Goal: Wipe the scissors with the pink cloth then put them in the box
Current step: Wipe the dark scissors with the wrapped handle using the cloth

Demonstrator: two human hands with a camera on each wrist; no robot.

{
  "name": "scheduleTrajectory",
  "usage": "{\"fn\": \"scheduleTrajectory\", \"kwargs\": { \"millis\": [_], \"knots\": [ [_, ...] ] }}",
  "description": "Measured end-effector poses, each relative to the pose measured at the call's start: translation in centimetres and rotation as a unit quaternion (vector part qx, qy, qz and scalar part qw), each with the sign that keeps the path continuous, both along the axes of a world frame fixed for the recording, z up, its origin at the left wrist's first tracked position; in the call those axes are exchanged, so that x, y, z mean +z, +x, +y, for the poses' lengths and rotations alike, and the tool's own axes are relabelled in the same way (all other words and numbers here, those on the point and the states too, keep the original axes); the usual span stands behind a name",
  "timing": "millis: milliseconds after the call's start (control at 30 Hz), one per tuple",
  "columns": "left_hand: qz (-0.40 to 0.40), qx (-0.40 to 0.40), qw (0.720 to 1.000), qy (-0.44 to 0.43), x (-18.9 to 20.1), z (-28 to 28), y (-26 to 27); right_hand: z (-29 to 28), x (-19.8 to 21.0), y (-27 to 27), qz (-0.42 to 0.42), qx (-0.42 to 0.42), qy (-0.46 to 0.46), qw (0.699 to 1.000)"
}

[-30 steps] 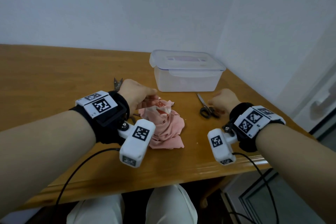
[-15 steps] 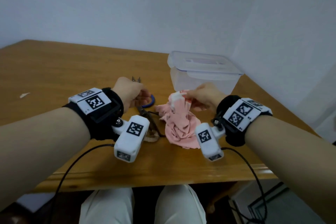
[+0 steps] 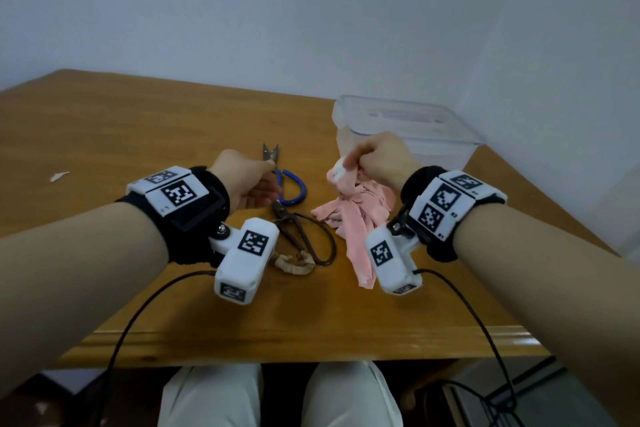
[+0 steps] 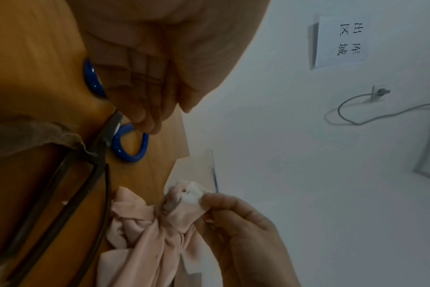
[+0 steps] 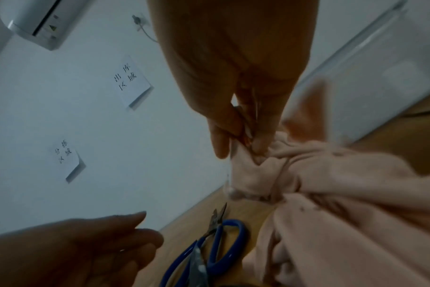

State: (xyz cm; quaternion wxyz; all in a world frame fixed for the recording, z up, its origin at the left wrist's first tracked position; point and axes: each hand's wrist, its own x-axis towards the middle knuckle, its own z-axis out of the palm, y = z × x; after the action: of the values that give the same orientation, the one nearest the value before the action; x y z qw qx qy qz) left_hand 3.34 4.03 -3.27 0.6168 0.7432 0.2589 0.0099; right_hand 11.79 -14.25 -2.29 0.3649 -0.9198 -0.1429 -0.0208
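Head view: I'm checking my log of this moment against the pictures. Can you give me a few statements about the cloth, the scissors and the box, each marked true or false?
1. The right hand pinches the pink cloth. True.
2. The box stands open, lid off. False: its lid is on.
3. The blue-handled scissors are in the box. False: they lie on the table, by the left hand.
4. The dark scissors lie on the table, in neither hand. True.
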Motion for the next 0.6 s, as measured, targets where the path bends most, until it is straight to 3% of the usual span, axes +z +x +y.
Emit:
{"fn": "scheduleTrajectory", "kwargs": {
  "millis": [133, 267, 400, 600],
  "knots": [
    [0.021, 0.009, 1.000, 0.018, 0.1, 0.8, 0.7, 2.7, 0.0, 0.9, 0.044, -0.022, -0.060, 0.997],
    [0.029, 0.015, 0.998, 0.053, 0.1, 2.0, 1.6, 4.7, 0.2, 1.9, 0.055, 0.030, -0.161, 0.985],
    [0.046, 0.022, 0.996, 0.074, -0.2, 3.0, 2.4, 6.2, -0.4, 2.4, 0.061, 0.075, -0.274, 0.957],
    [0.087, 0.007, 0.993, 0.084, -1.1, 3.6, 2.9, 8.2, -1.2, 2.3, 0.124, 0.142, -0.361, 0.913]
  ]
}}
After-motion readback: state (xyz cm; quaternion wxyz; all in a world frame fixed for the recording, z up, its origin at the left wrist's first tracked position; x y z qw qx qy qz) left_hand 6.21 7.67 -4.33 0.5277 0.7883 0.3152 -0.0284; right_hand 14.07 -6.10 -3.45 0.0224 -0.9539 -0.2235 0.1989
